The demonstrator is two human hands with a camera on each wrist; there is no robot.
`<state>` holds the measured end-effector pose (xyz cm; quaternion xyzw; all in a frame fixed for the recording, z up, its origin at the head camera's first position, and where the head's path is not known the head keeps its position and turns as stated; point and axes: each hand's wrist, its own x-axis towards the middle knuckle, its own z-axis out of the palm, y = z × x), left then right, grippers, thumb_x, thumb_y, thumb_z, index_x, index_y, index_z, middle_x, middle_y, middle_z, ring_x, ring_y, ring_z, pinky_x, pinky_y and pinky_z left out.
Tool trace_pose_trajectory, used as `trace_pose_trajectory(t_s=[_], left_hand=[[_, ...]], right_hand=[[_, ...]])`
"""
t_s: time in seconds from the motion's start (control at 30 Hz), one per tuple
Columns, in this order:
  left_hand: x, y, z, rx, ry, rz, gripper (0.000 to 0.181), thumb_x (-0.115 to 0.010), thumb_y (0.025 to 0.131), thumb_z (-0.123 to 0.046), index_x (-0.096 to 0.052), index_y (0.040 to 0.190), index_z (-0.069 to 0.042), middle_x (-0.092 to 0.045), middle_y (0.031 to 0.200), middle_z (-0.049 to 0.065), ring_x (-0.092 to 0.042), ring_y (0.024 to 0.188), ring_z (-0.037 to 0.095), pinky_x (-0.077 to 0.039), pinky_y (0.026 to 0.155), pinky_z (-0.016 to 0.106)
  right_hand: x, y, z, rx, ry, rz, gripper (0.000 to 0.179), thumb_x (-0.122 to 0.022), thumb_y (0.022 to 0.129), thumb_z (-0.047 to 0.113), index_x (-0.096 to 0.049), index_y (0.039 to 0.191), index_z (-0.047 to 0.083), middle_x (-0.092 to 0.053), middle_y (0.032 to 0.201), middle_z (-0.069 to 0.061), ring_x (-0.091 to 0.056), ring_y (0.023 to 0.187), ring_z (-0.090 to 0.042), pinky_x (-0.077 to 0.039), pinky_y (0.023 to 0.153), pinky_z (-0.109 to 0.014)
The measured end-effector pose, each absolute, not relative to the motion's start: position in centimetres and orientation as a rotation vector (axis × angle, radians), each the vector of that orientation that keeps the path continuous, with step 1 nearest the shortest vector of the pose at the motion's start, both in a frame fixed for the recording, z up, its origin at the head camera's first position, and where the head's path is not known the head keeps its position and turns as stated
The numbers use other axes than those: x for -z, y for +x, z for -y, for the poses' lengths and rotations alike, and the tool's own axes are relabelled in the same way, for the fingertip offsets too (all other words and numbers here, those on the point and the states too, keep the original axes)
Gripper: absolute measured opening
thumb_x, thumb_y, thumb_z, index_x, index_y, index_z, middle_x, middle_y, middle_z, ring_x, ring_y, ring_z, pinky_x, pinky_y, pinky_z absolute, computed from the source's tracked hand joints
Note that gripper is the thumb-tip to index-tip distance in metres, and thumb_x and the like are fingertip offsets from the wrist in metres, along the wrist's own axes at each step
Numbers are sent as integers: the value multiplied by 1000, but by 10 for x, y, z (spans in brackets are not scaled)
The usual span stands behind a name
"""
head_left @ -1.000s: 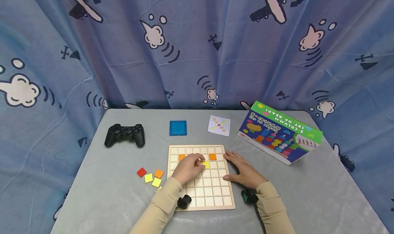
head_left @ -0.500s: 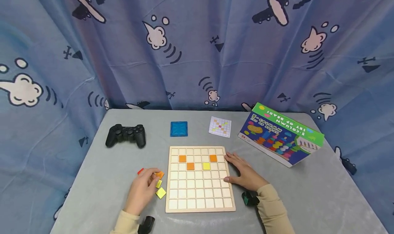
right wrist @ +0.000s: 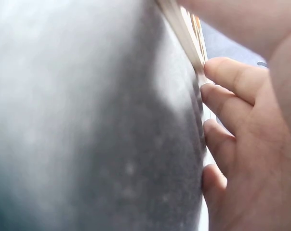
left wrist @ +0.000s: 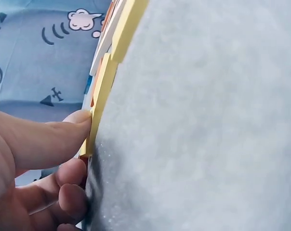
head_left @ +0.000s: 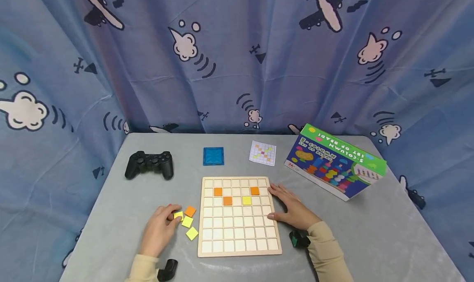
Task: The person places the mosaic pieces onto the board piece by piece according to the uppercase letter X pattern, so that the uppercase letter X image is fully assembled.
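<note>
My left hand is at the loose square tiles left of the wooden grid board. Its thumb and index finger pinch a yellow tile; in the left wrist view the thumb lies against the edge of a yellow tile. A red tile is mostly hidden beneath the fingers. Beside it lie an orange tile and two more yellow tiles, the nearer one close to the board. My right hand rests spread along the board's right edge, fingertips and thumb touching the rim.
Two orange tiles, one of them at the upper left, another orange below it and a yellow tile sit in the board's cells. Behind are a black game controller, a blue tray, a pattern card and a colourful box.
My left hand has left the board, where an orange tile now shows in the third row, and moved left to the loose tiles. The right hand has stayed at the board's edge.
</note>
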<state>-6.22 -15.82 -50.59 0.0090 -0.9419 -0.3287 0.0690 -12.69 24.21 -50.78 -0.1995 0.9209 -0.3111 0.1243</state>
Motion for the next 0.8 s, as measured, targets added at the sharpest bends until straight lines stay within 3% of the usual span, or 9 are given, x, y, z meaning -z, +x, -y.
trace_pose_trajectory(t_s=[0.3, 0.53, 0.8], left_hand=[[505, -57, 160, 1070, 36, 2901, 27, -79, 78, -10, -71, 104, -13, -49, 83, -1, -41, 69, 9, -37, 61, 23], [510, -58, 162, 1129, 107, 2819, 25, -83, 72, -7, -69, 91, -17, -51, 82, 1, -42, 66, 10, -37, 60, 23], [509, -59, 163, 1248, 159, 2751, 17, -81, 76, -9, -70, 86, -17, -61, 79, -2, -51, 65, 5, -44, 59, 20]], right_hand=[[508, -126, -242, 914, -570, -2679, 86, -71, 82, 49, -33, 149, 13, -24, 157, -8, -13, 146, -35, -11, 113, -57], [511, -126, -243, 909, -570, -2688, 86, -70, 82, 50, -32, 150, 13, -24, 157, -8, -13, 146, -35, -11, 113, -58], [509, -127, -242, 903, -564, -2692, 86, -70, 82, 50, -33, 150, 13, -25, 157, -8, -14, 146, -36, -12, 113, -59]])
